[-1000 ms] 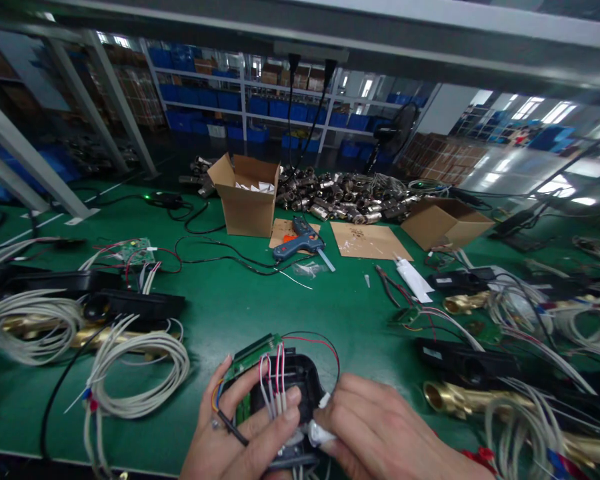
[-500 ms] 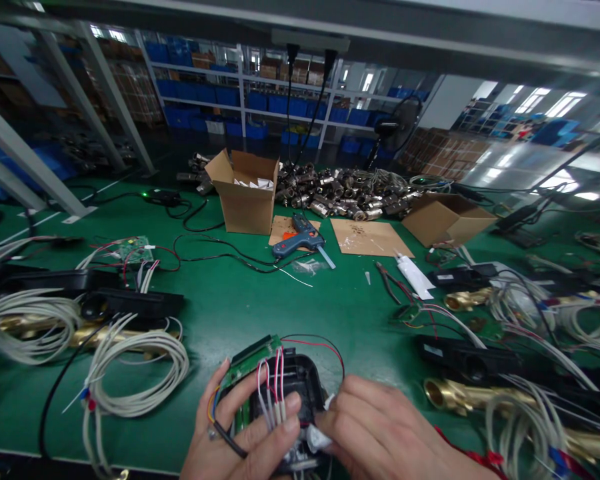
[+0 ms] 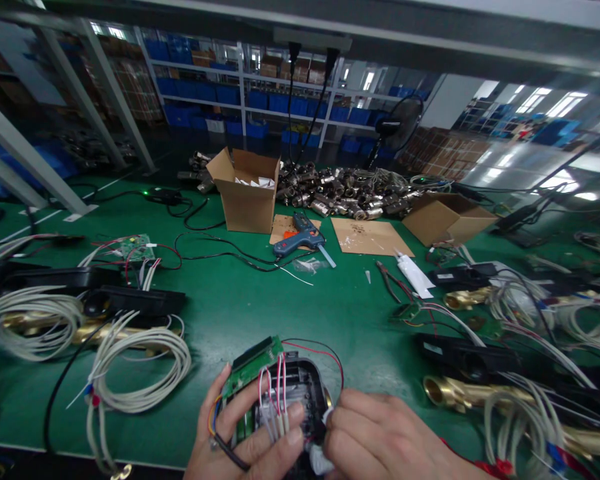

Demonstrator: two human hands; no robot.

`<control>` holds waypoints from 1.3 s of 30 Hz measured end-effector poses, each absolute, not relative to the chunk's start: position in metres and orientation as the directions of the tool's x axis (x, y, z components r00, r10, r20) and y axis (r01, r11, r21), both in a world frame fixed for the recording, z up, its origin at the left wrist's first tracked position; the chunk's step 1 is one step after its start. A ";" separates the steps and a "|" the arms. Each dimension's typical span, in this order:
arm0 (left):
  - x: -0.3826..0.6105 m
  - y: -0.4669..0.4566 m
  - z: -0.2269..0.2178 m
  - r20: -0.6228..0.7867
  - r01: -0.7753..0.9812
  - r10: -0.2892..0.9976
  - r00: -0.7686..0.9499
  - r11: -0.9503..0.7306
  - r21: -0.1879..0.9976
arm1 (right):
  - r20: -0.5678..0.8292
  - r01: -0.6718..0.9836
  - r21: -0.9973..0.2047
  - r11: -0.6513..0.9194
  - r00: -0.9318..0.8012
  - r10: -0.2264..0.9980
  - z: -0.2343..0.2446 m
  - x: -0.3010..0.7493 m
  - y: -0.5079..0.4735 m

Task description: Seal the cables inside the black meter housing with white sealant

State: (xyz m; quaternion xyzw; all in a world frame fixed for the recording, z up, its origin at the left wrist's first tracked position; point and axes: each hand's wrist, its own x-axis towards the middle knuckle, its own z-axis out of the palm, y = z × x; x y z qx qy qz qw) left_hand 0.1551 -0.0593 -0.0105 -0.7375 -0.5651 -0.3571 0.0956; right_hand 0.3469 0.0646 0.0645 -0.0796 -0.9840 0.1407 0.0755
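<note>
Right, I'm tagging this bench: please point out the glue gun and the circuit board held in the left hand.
Glue gun (image 3: 303,239): head view, on its blue-grey body.
Circuit board (image 3: 255,365): head view, on its green face.

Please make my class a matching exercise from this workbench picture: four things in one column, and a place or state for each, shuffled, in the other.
Things
1. glue gun
2. upright cardboard box
3. circuit board with a dark strip
4. white tube on the bench

Places and states
A. against the fingers of the left hand
B. tip at a flat cardboard sheet's edge
C. blue-grey
D. holding white pieces

Pairs: 1-C, 2-D, 3-A, 4-B
</note>
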 end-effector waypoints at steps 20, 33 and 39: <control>0.159 -0.066 -0.017 0.662 0.900 0.743 0.096 -0.349 0.261 | -0.140 0.093 -0.420 0.903 -0.989 0.037 0.082 0.330 0.076; 0.152 -0.066 -0.014 0.607 0.901 0.779 0.157 -0.365 0.235 | -0.318 0.178 -0.424 0.888 -0.947 0.037 0.112 0.319 0.077; 0.130 -0.054 0.000 0.689 0.856 0.690 0.221 -0.475 0.202 | -0.241 0.108 -0.254 0.961 -0.969 0.046 0.099 0.325 0.069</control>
